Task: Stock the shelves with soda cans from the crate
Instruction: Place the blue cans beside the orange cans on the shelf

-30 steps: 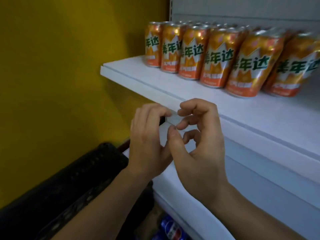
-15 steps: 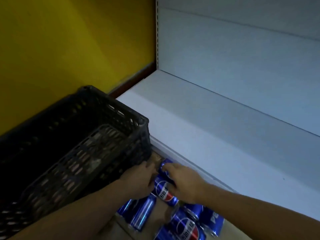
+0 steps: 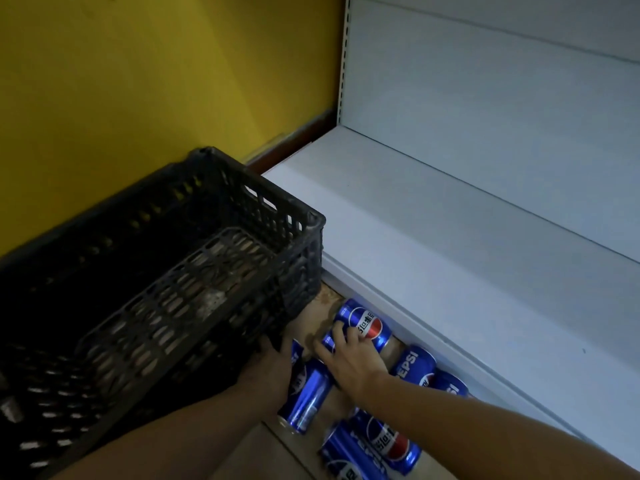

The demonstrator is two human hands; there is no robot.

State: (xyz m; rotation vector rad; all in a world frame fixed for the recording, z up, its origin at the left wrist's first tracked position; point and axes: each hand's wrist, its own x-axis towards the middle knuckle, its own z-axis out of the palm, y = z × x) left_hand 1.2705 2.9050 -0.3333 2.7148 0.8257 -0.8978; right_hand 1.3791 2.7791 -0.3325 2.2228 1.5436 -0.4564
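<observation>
Several blue soda cans lie on their sides on the floor between the black plastic crate (image 3: 256, 181) and the white bottom shelf (image 3: 415, 244). My right hand (image 3: 353, 363) reaches down and curls its fingers over one blue can (image 3: 328, 341), mostly hidden under it, just beside another can (image 3: 367, 325) whose logo faces up. My left hand (image 3: 268, 367) is low at the crate's near corner, touching a can (image 3: 297, 355); its fingers are hidden, so its grip is unclear. The crate's mesh bottom shows no cans.
A yellow wall (image 3: 138, 81) rises behind the crate. More cans lie near my forearms (image 3: 310, 396) (image 3: 414, 367) (image 3: 388, 441). The shelf's white back panel (image 3: 485, 116) stands upright, and the shelf board bears nothing.
One second ago my hands were together at an upper shelf with orange cans. The view has dropped to the floor, and both hands have gone down among the blue cans.
</observation>
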